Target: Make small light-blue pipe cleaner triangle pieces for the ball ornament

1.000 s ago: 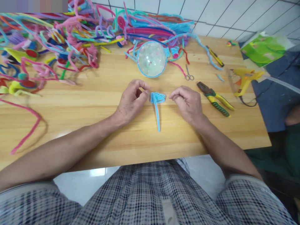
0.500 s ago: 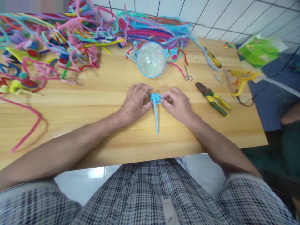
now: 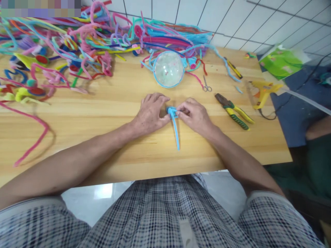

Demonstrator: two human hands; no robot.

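Note:
A light blue pipe cleaner (image 3: 177, 134) is folded into a small coiled bundle at its upper end, with a straight tail hanging toward me. My left hand (image 3: 152, 112) is at the bundle's left side, its thumb against the lower edge and its index finger arched above; the other fingertips are hidden. From the right, my right hand (image 3: 194, 115) pinches the bundle's edge between thumb and forefinger. Just beyond my hands stands a clear round ball (image 3: 169, 69) ringed with blue pipe cleaner.
Small scissors (image 3: 207, 86), pliers (image 3: 234, 111), a utility knife (image 3: 233, 68) and a yellow hot glue gun (image 3: 263, 93) lie to the right. Colourful pipe cleaners (image 3: 85, 44) heap along the back left. A bent pink pipe cleaner (image 3: 42, 120) lies at left. Another person's arm (image 3: 319, 128) shows at far right.
The view has shifted slightly. The blue bundle has tilted a little between my hands, and its tail has swung slightly to the right. Both hands keep nearly the same pose.

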